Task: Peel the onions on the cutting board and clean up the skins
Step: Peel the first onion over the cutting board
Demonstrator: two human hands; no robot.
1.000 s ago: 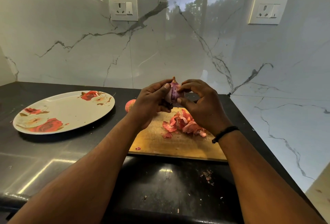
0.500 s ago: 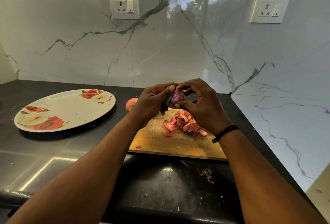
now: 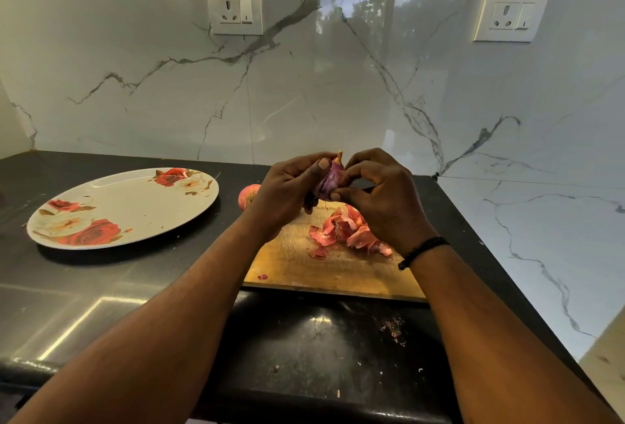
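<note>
We hold the onion (image 3: 329, 180) above the far edge of the board (image 3: 297, 264), so that loosened skin should drop onto the wood, not the counter (image 3: 135, 288). Our left hand (image 3: 284, 193) grips the bulb, thumb pressed on its purple flank to steady it; our right hand (image 3: 382, 200) also grasps it, thumb and forefinger pinching at its lower side, apparently to lift a remaining layer. The skins (image 3: 345, 230) lie heaped on the board directly beneath the hands, awaiting clean-up. A second onion (image 3: 248, 195), still in its skin, rests just off the board's far left corner. The plate (image 3: 135, 210) sits well left of the board.
</note>
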